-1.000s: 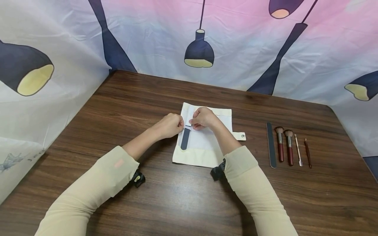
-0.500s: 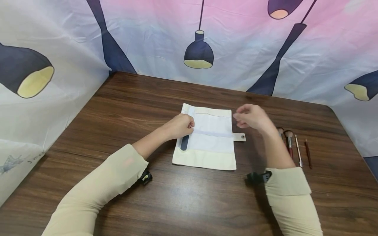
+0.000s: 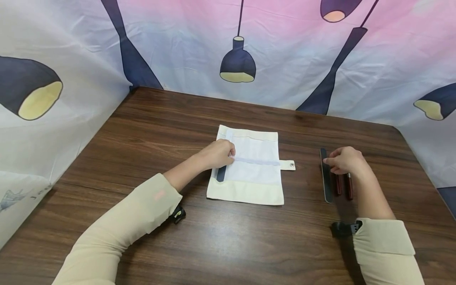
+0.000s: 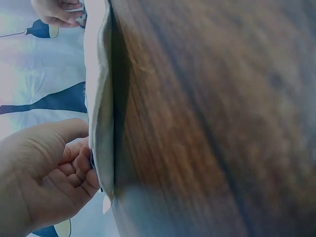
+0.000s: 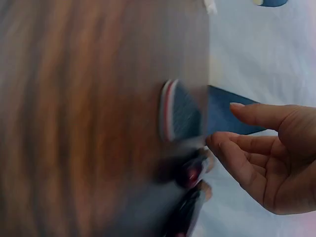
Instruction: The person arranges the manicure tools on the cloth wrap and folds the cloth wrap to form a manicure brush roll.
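A cream fabric roll-up pouch [image 3: 246,194] lies unfolded, with a white inner panel and a thin band across it. Under the band at its left side is a dark nail file [image 3: 221,174]. My left hand [image 3: 218,153] pinches the pouch by that file, fingers curled, thumb at the band's end. To the right, my right hand [image 3: 344,160] reaches over another dark nail file [image 3: 325,184]. Its thumb and fingers are apart at the file's upper part; the right wrist view shows the layered edge of this file [image 5: 185,118] beyond the fingertips.
Two red-handled makeup brushes [image 3: 349,187] lie beside the loose file, their heads hidden behind my right hand. A snap strap [image 3: 287,165] sticks out from the pouch's right edge. Printed cloth [image 3: 185,51] hangs behind the brown wood-grain table [image 3: 221,245].
My right hand has left the pouch and swung right to the loose nail file. My left hand has shifted slightly right onto the file in the pouch and stayed there.
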